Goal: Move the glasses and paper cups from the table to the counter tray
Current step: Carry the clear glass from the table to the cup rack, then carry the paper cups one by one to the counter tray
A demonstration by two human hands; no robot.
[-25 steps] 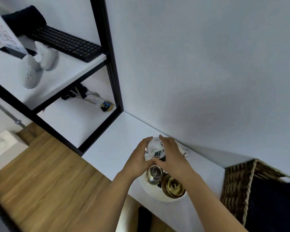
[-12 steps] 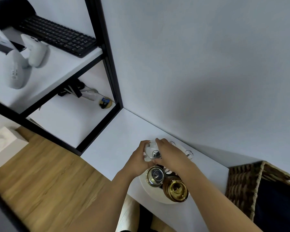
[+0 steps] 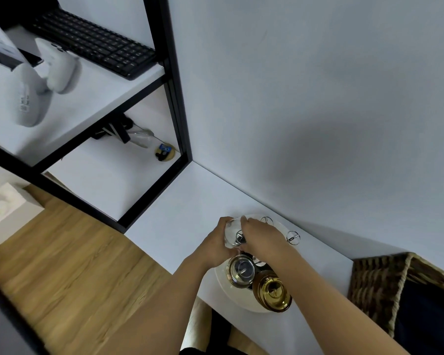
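Holding a clear glass (image 3: 232,233) between both hands, the person lowers it toward the far-left part of the white tray (image 3: 222,283) on the counter (image 3: 180,213). The left hand (image 3: 215,248) and right hand (image 3: 263,238) each have their grip curled round the glass. Risk, as judged: it sits just beside a gold-rimmed glass (image 3: 241,270) and an amber glass (image 3: 273,292); a careless set-down could knock them. Compared with one second earlier, the glass appears lower and closer to the tray.
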